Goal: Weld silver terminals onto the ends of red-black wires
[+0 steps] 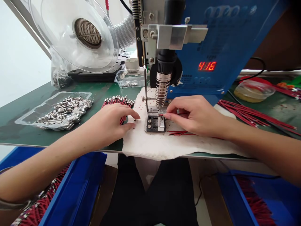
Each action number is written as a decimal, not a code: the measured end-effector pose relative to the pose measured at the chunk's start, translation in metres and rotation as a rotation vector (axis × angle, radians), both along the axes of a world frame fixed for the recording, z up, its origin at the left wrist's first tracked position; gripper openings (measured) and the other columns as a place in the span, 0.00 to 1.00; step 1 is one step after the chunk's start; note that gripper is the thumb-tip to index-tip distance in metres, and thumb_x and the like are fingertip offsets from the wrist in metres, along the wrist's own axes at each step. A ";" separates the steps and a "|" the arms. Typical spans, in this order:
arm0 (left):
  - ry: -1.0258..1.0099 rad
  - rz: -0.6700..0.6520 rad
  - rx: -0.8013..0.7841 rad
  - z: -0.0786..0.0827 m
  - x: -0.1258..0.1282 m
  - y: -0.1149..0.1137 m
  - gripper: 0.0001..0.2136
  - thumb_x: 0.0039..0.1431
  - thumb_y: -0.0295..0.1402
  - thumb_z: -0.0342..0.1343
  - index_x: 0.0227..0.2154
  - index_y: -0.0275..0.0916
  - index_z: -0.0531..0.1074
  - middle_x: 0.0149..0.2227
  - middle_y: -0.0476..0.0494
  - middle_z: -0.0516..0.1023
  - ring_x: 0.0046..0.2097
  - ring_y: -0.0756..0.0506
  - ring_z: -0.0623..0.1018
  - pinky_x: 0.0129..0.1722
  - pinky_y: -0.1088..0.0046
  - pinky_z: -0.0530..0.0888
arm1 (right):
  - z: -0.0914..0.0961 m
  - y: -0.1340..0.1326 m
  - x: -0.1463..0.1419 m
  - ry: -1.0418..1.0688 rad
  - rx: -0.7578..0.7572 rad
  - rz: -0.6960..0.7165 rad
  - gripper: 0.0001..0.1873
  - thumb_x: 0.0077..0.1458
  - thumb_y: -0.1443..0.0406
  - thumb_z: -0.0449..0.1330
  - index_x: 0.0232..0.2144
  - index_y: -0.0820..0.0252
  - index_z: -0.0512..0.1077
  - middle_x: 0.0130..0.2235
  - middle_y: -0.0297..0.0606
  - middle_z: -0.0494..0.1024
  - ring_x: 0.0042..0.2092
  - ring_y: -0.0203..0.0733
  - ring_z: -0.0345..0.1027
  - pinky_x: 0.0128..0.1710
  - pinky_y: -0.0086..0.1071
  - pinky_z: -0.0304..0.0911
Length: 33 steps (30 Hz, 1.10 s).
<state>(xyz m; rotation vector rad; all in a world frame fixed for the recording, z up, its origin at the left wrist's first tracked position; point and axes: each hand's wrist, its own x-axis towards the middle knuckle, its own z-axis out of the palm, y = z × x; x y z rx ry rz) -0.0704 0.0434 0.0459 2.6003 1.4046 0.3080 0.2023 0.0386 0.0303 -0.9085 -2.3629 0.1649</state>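
1. Right hand (195, 114): thumb and forefinger pinched on a red wire (161, 115), its end at the small block (154, 126), under the soldering iron (162, 89).
2. Left hand (113, 121): thumb and forefinger narrowly apart, small metal plug (134, 119) by the tips; can't tell if touching.
3. Block sits on white cloth (150, 147), which hangs slightly over table's (103, 86) front edge.
4. Loose wires (180, 133) on cloth, beside right hand.
5. Wire bundle (118, 100), metal ends up, just behind left hand.
6. Clear tray (24, 120) of metal plugs, toward table's front left corner.
7. Blue machine (237, 40) at table's back edge, display (207, 66) reads 416.
8. More red wires (251, 114), table's right side; round tub (254, 91) behind them.
9. Blue bins (80, 188) below front edge, left and right, red wires inside.
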 end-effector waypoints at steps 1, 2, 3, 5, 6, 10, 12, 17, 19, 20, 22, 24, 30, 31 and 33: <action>0.004 -0.014 0.002 -0.001 -0.001 0.001 0.13 0.61 0.37 0.54 0.42 0.42 0.81 0.44 0.43 0.83 0.43 0.40 0.79 0.45 0.64 0.72 | 0.000 0.000 0.000 0.001 0.001 0.001 0.08 0.64 0.65 0.61 0.32 0.61 0.76 0.29 0.32 0.76 0.26 0.32 0.62 0.29 0.30 0.56; 0.003 -0.019 0.007 -0.002 -0.002 0.002 0.13 0.62 0.36 0.54 0.41 0.41 0.82 0.44 0.42 0.83 0.43 0.40 0.80 0.45 0.63 0.72 | -0.001 0.000 0.000 -0.001 0.001 0.001 0.08 0.64 0.65 0.61 0.32 0.61 0.76 0.29 0.32 0.76 0.26 0.32 0.62 0.30 0.30 0.56; -0.001 -0.017 0.017 -0.002 -0.003 0.003 0.13 0.62 0.36 0.53 0.41 0.41 0.82 0.42 0.42 0.83 0.42 0.41 0.80 0.44 0.64 0.72 | -0.001 0.001 0.001 -0.001 0.002 0.002 0.08 0.64 0.65 0.61 0.32 0.61 0.76 0.29 0.32 0.77 0.27 0.32 0.62 0.30 0.30 0.56; -0.010 -0.015 0.058 -0.004 -0.004 0.005 0.14 0.63 0.35 0.51 0.40 0.40 0.82 0.40 0.42 0.83 0.40 0.41 0.79 0.42 0.64 0.72 | -0.002 0.001 0.001 0.003 0.009 0.007 0.07 0.64 0.65 0.61 0.32 0.61 0.76 0.29 0.32 0.77 0.27 0.32 0.62 0.30 0.30 0.56; -0.011 -0.023 0.085 -0.004 -0.005 0.006 0.14 0.64 0.35 0.51 0.40 0.40 0.82 0.40 0.41 0.83 0.41 0.40 0.79 0.42 0.63 0.72 | -0.002 0.001 0.001 0.009 0.016 0.012 0.08 0.64 0.66 0.62 0.32 0.62 0.76 0.29 0.32 0.77 0.27 0.31 0.63 0.30 0.30 0.56; 0.039 -0.091 0.126 -0.005 -0.007 0.013 0.13 0.63 0.35 0.53 0.39 0.40 0.82 0.43 0.41 0.83 0.45 0.38 0.79 0.49 0.60 0.71 | -0.002 0.001 0.001 0.022 0.035 0.021 0.08 0.63 0.66 0.62 0.32 0.63 0.76 0.29 0.32 0.77 0.27 0.31 0.63 0.30 0.29 0.56; 0.069 -0.110 0.114 -0.005 -0.007 0.017 0.12 0.64 0.37 0.54 0.37 0.41 0.82 0.43 0.42 0.83 0.44 0.38 0.78 0.48 0.59 0.70 | -0.001 0.001 0.001 0.024 0.039 0.023 0.08 0.63 0.66 0.62 0.32 0.63 0.76 0.29 0.32 0.77 0.27 0.31 0.63 0.29 0.29 0.56; 0.107 -0.078 0.093 -0.006 -0.005 0.018 0.12 0.65 0.39 0.52 0.34 0.41 0.80 0.40 0.41 0.81 0.42 0.38 0.77 0.45 0.58 0.69 | -0.001 0.001 0.001 0.018 0.040 0.023 0.07 0.63 0.66 0.62 0.32 0.64 0.77 0.29 0.32 0.78 0.27 0.30 0.63 0.29 0.28 0.57; 0.100 -0.040 0.085 -0.006 -0.003 0.015 0.12 0.64 0.37 0.52 0.35 0.40 0.79 0.38 0.41 0.80 0.41 0.38 0.77 0.44 0.59 0.68 | -0.002 0.000 0.002 0.015 0.038 0.019 0.07 0.63 0.66 0.63 0.32 0.64 0.77 0.29 0.32 0.78 0.27 0.30 0.63 0.29 0.28 0.57; 0.084 -0.015 0.081 -0.005 -0.001 0.012 0.11 0.64 0.37 0.53 0.35 0.40 0.79 0.37 0.41 0.80 0.40 0.38 0.76 0.42 0.60 0.68 | -0.002 0.000 0.002 0.015 0.040 0.016 0.07 0.63 0.67 0.63 0.32 0.64 0.77 0.29 0.32 0.78 0.27 0.30 0.63 0.29 0.28 0.56; 0.006 0.047 0.079 -0.004 0.004 0.006 0.09 0.63 0.36 0.54 0.35 0.40 0.78 0.34 0.43 0.80 0.37 0.40 0.76 0.39 0.63 0.66 | -0.002 0.000 0.002 0.018 0.045 0.014 0.07 0.63 0.67 0.63 0.31 0.64 0.77 0.29 0.32 0.77 0.27 0.30 0.62 0.29 0.28 0.56; -0.142 0.091 0.080 -0.003 0.011 -0.003 0.08 0.64 0.37 0.55 0.36 0.41 0.78 0.32 0.46 0.80 0.33 0.44 0.75 0.36 0.66 0.65 | -0.002 0.000 0.001 0.021 0.052 0.014 0.07 0.63 0.67 0.63 0.32 0.64 0.77 0.29 0.32 0.77 0.27 0.30 0.62 0.29 0.28 0.56; -0.774 0.201 -0.003 -0.021 0.042 -0.028 0.08 0.64 0.40 0.61 0.36 0.41 0.79 0.35 0.48 0.81 0.33 0.49 0.74 0.33 0.72 0.67 | -0.002 -0.001 -0.001 0.027 0.050 -0.018 0.06 0.62 0.67 0.63 0.32 0.63 0.77 0.29 0.31 0.78 0.27 0.30 0.64 0.29 0.28 0.56; -0.886 0.235 -0.044 -0.025 0.047 -0.031 0.09 0.64 0.40 0.61 0.37 0.41 0.79 0.35 0.48 0.81 0.33 0.50 0.74 0.33 0.73 0.67 | -0.002 -0.002 -0.001 0.027 0.051 -0.024 0.06 0.62 0.67 0.63 0.32 0.62 0.77 0.29 0.31 0.78 0.27 0.30 0.63 0.28 0.28 0.56; -1.097 0.291 -0.131 -0.032 0.057 -0.034 0.09 0.63 0.41 0.63 0.37 0.41 0.80 0.34 0.48 0.79 0.31 0.52 0.71 0.31 0.76 0.67 | -0.002 -0.003 -0.002 0.027 0.055 -0.037 0.06 0.62 0.68 0.63 0.31 0.62 0.77 0.28 0.31 0.77 0.26 0.30 0.62 0.28 0.28 0.55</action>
